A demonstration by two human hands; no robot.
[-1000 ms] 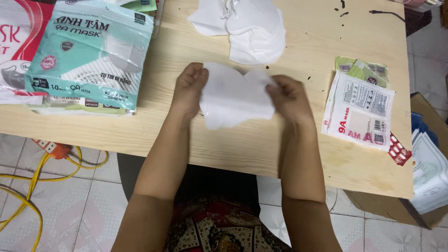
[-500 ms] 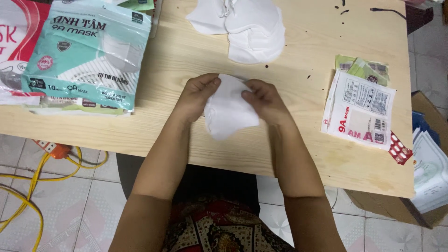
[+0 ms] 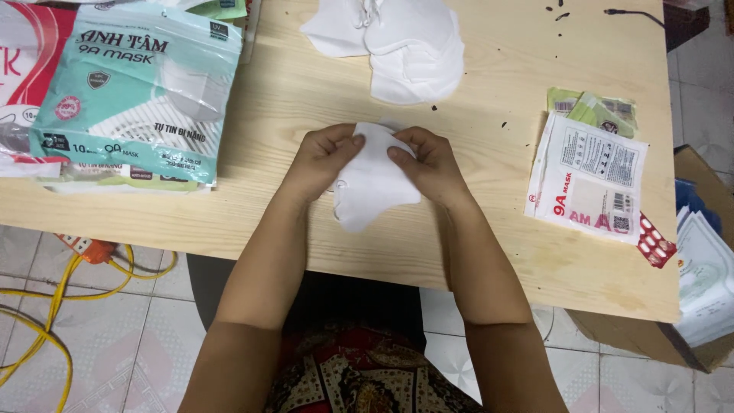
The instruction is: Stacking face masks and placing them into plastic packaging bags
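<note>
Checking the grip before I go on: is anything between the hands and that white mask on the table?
Nothing visible. The left hand and right hand both pinch the top edge of the white mask directly, on the wooden table. The pile of white masks lies farther back, apart from it.

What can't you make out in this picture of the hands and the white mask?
Head view:
- White mask: its upper part is covered by the left hand and right hand.
- Red packet: cut off by the left edge.
- Cardboard box: cut off by the right edge, under the table.
</note>
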